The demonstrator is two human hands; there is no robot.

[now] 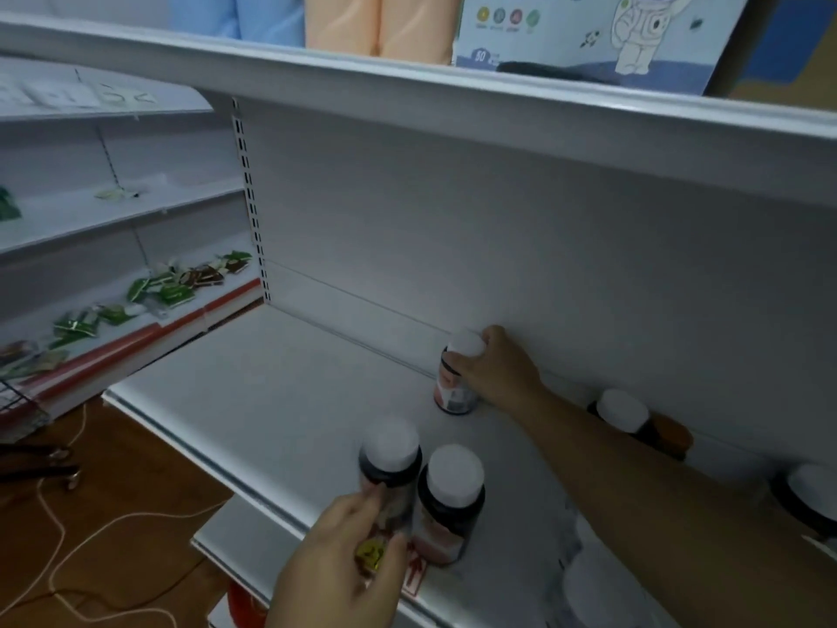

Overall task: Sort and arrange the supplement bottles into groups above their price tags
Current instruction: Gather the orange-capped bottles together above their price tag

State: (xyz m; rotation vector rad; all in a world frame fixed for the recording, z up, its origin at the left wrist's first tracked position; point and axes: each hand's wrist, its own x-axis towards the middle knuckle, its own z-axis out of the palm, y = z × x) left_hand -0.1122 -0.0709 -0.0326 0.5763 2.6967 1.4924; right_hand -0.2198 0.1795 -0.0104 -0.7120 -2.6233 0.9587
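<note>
Head view, looking down onto a white shelf (pixel 253 383), and both hands are busy. Biggest risk right now: the right hand (pixel 496 371) has its fingers curled over the cap of the back bottle (pixel 455 378), standing upright close to the rear panel, and that is a top-heavy hold. Drag it sideways and it could tip and roll into the other bottles. The outstretched right forearm also passes just beside the bottle with the orange label (pixel 634 417), so a careless pull back could topple that one.

Up front, the left hand (pixel 348 559) pinches the front-left bottle (pixel 389 469) low on its body, tilted a little, touching its neighbour, the front-right bottle (pixel 450 500). A nudge there could push either off the shelf lip, right above the red-marked price tag (pixel 414 577). Another dark bottle (pixel 810 496) sits at the far right edge, partly cut off. By my judgement, 2 bottles form the front group, with more to gather.
</note>
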